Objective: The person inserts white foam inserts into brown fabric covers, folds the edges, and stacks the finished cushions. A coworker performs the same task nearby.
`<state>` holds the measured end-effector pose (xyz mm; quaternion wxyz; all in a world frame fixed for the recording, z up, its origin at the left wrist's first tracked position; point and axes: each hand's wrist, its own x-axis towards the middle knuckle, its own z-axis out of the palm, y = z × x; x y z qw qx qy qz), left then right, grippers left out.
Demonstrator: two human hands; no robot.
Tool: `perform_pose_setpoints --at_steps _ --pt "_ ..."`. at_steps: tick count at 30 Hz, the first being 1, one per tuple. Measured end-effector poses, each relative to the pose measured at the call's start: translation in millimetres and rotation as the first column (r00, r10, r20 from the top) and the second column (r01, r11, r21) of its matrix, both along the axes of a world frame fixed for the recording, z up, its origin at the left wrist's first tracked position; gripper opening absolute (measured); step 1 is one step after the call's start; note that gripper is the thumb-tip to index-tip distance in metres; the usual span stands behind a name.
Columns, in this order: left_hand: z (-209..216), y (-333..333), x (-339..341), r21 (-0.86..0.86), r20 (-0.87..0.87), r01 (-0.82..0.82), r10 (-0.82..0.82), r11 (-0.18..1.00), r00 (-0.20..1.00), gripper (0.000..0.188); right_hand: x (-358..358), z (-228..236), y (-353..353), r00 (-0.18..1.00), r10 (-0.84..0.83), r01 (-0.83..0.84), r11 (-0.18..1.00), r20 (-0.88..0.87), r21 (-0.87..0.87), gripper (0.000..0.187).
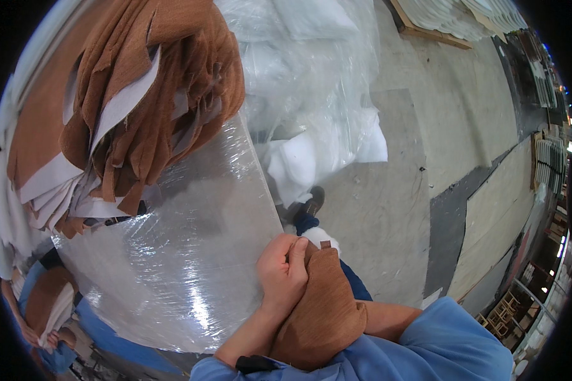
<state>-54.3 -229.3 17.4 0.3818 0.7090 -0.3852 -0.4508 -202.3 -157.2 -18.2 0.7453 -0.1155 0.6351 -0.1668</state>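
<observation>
A brown fabric piece [324, 305], seemingly a sewn cover, is bunched in front of my body. My left hand [283, 267] is closed on its upper left edge, thumb on top. My right forearm [391, 317] comes from the right and passes behind or into the fabric, which hides the right hand and its fingers. A small brown tab [325, 244] sticks up at the fabric's top edge. Behind it shows a patch of white fluffy material [314, 235]. Whether that belongs to the fabric piece cannot be made out.
Left of me stands a table [178, 273] covered in clear plastic, with a heap of brown fabric pieces [190, 76] on it. Beyond lie plastic-wrapped white cushions [299, 76]. A co-worker's hands [47, 336] hold brown and white fabric at lower left. Stacked goods [550, 159] line the right.
</observation>
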Motion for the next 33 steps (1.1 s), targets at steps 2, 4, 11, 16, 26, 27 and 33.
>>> perform_pose_setpoints --at_steps 2,4,11,16,26,27,33 --pt "-7 2 -1 0.093 -0.061 0.008 -0.002 0.996 0.998 0.017 0 -4 3 1.0 0.008 -0.008 1.0 0.001 -0.027 0.034" --pt "-13 9 -7 0.139 -0.118 0.023 -0.007 0.99 0.993 0.019 -2 -3 7 1.0 0.009 -0.009 0.998 -0.006 -0.057 0.033" --pt "10 33 -18 0.062 -0.106 0.134 -0.127 0.989 0.986 0.023 -19 0 33 0.991 0.093 -0.111 0.969 -0.092 -0.219 0.031" --pt "12 45 -31 -0.012 0.014 0.222 -0.222 0.975 0.975 0.024 -36 7 48 0.913 0.256 -0.37 0.848 -0.318 -0.379 0.03" --pt "11 58 -51 -0.116 0.185 0.273 -0.25 0.955 0.951 0.022 -110 50 -59 0.972 0.226 -0.211 0.734 -0.06 -0.645 0.01" --pt "12 60 -51 -0.12 0.187 0.278 -0.254 0.953 0.949 0.021 -109 53 -63 0.951 0.3 -0.274 0.698 -0.078 -0.661 0.009" --pt "14 65 -55 -0.212 0.243 0.251 -0.198 0.944 0.95 0.019 -119 53 -74 0.859 0.501 -0.436 0.611 -0.104 -0.661 0.009"
